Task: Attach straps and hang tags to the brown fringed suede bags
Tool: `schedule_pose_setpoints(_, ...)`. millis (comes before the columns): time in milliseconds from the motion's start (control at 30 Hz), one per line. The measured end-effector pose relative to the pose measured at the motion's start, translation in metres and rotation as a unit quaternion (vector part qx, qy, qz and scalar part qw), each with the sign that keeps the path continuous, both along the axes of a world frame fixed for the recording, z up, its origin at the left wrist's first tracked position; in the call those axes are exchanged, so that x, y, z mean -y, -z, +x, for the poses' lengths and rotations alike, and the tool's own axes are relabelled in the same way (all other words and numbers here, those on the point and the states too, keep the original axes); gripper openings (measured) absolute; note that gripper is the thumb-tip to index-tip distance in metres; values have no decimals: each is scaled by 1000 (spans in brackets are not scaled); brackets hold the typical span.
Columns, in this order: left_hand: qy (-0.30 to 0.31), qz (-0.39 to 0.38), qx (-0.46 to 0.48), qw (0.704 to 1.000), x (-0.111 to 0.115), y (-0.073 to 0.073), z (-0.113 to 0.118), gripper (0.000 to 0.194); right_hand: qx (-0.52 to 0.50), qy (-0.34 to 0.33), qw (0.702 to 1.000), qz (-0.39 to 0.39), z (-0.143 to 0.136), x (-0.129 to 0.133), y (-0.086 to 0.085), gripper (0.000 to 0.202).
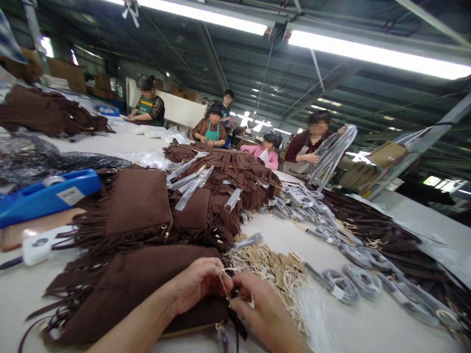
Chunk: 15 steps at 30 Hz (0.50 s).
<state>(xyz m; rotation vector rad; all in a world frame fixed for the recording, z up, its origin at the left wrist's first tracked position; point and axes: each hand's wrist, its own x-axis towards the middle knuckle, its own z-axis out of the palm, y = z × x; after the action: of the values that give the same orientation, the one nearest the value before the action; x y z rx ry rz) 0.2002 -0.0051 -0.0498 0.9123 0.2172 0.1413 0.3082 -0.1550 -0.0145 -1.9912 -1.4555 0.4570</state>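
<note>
A brown fringed bag (pixel 128 289) lies flat in front of me, with a zipper along its near edge. Over its right end, my left hand (pixel 195 282) pinches a thin white string (pixel 222 282). Close beside it, the fingers of my right hand (pixel 265 306) are closed on the same string, near the bag's corner. The fingertips hide most of what lies between the hands. Just past my right hand is a heap of brown paper tags (pixel 281 264) with white strings attached.
More fringed bags (pixel 140 201) are piled ahead. On the left are a blue tape dispenser (pixel 47 193) and a white charger plug (pixel 42 245). Coiled straps in plastic (pixel 340 284) and dark straps (pixel 371 235) spread to the right. A co-worker (pixel 312 147) holds plastic-wrapped strips; others work farther back.
</note>
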Motion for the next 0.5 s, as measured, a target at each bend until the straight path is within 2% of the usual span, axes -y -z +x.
schedule_pose_setpoints(100,14,-49,-6,999,-2,3,0,26,59,-20,998,25,9,12,-3,40)
schedule_pose_setpoints(167,13,-60,-18,998,-4,4,1,27,67,-12,997,39,19,19,-1,44)
schedule_pose_setpoints(333,3,-60,-42,997,-5,4,2,27,80,40,996,12,34,26,2,27)
schedule_pose_setpoints(500,-7,-110,-56,992,-7,6,2,29,72,-4,995,-74,18,16,6,31)
